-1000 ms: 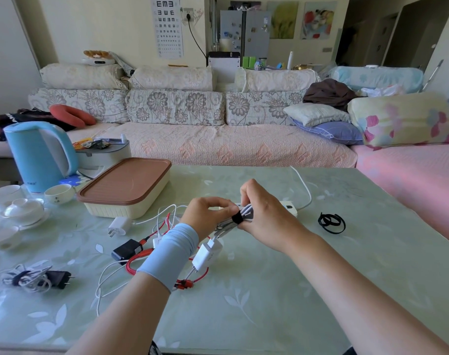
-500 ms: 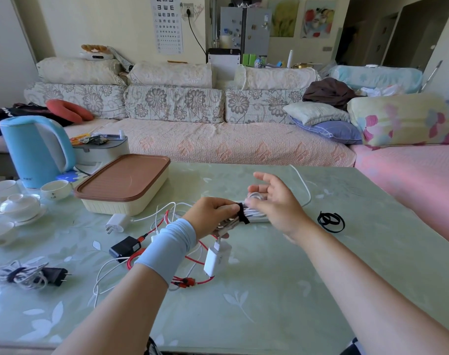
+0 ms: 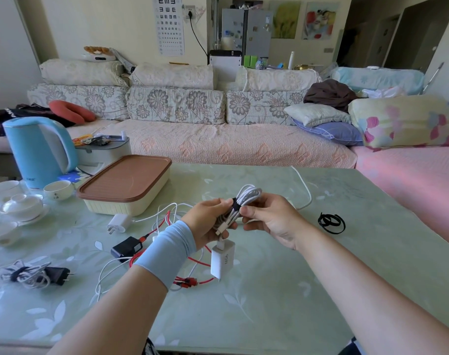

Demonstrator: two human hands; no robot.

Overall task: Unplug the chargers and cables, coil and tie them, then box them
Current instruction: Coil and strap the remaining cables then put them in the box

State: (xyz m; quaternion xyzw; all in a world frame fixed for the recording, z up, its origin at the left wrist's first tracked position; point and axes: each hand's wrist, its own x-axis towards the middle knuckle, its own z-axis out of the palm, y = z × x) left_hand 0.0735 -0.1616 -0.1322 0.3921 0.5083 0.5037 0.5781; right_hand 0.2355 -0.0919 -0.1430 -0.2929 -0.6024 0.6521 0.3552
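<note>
as left hand (image 3: 207, 222) grips coil (image 3: 247, 198), right hand (image 3: 273, 221) pinches.

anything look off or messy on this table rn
Nothing spilled or damaged. A white charger block dangles loose below the tied white cable coil that the left hand and right hand hold, and red and white cables lie tangled on the green table beneath the left wrist.
</note>
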